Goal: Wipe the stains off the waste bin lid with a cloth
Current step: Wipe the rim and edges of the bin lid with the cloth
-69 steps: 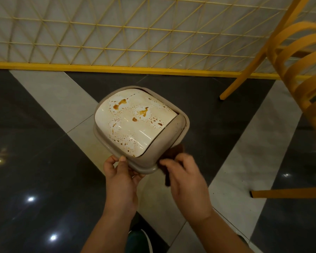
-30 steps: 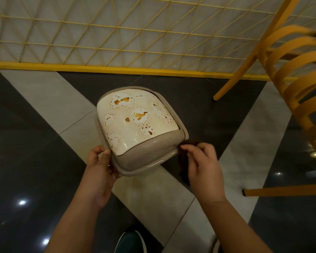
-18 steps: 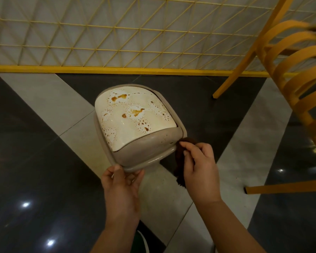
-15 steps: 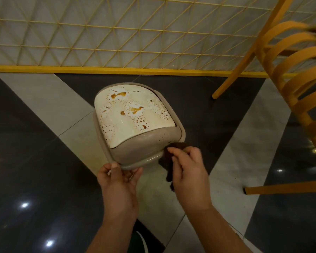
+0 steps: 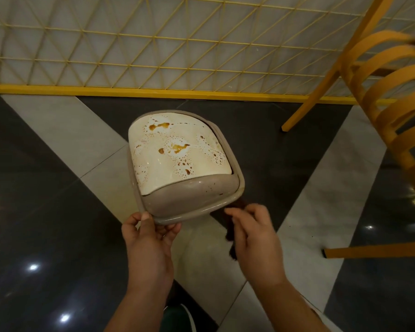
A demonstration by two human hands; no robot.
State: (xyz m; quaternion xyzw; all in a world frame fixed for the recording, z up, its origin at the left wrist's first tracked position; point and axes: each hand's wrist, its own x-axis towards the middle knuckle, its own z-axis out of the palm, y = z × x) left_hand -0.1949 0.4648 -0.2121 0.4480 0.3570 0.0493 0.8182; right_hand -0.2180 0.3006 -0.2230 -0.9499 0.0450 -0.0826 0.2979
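The waste bin lid (image 5: 192, 200) is a grey frame with a cream swing flap (image 5: 175, 152) spattered with brown and orange stains. It is held up over the floor at the middle of the view. My left hand (image 5: 149, 238) pinches the lid's near left rim, thumb on top. A dark brown cloth (image 5: 231, 232) is gripped in my right hand (image 5: 254, 238), just below the lid's near right corner. Most of the cloth is hidden behind my fingers and it is not on the flap.
Dark glossy floor (image 5: 46, 224) with pale diagonal tile bands lies below. A yellow lattice screen (image 5: 153, 44) runs across the back. A yellow slatted chair (image 5: 388, 97) stands at the right, with another yellow leg (image 5: 374, 252) low on the right. A shoe (image 5: 177, 317) shows between my arms.
My left hand shifted along the lid's near rim from the left side toward the middle. The right hand with the cloth has stayed near the lid's near right corner, moving slightly.
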